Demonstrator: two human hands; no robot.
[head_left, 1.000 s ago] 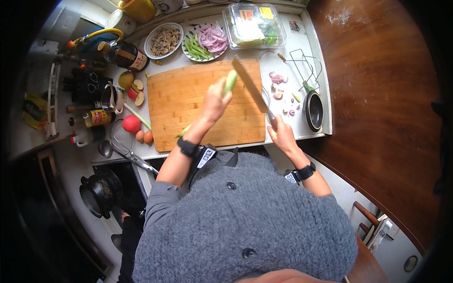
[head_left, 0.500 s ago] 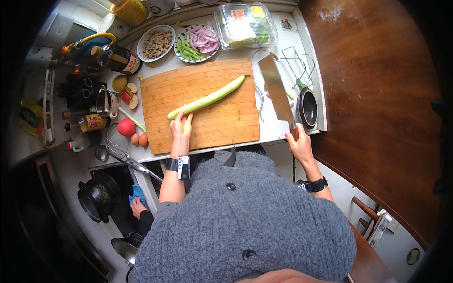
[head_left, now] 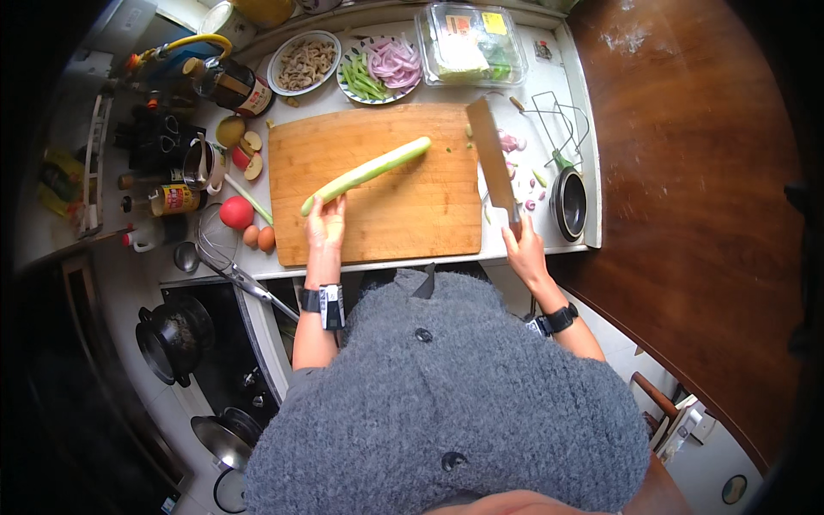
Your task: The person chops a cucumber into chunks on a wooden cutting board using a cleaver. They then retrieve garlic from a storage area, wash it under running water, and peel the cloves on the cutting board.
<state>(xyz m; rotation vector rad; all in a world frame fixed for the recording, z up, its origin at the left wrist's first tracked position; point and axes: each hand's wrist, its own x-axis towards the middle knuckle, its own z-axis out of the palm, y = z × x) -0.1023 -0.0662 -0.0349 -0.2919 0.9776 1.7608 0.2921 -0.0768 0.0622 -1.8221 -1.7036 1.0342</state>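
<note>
A peeled, pale-green long gourd (head_left: 369, 175) lies slanted on the wooden cutting board (head_left: 403, 223). Fingers of my left hand (head_left: 326, 225) are closed on its near, left end. Its far end is blunt, without the dark stem tip. My right hand (head_left: 525, 253) grips the handle of a cleaver (head_left: 492, 154), whose broad blade is held up over the board's right edge. A few tiny green bits lie on the board close to the blade. Beyond the blade, reddish-purple onion scraps (head_left: 511, 142) and green trimmings are on the counter.
Behind the board stand a bowl of sliced meat (head_left: 305, 64), a plate of onion and green strips (head_left: 393, 70), and a clear plastic box (head_left: 472, 47). Left are a tomato (head_left: 236, 213), eggs (head_left: 259, 238), cut apple (head_left: 249, 159) and bottles. Black bowls (head_left: 568, 204) sit right.
The gourd's dark stem tip is gone from its far end. My right hand has brought the cleaver left to the board's edge. Another person's hand with a blue cloth has left view.
</note>
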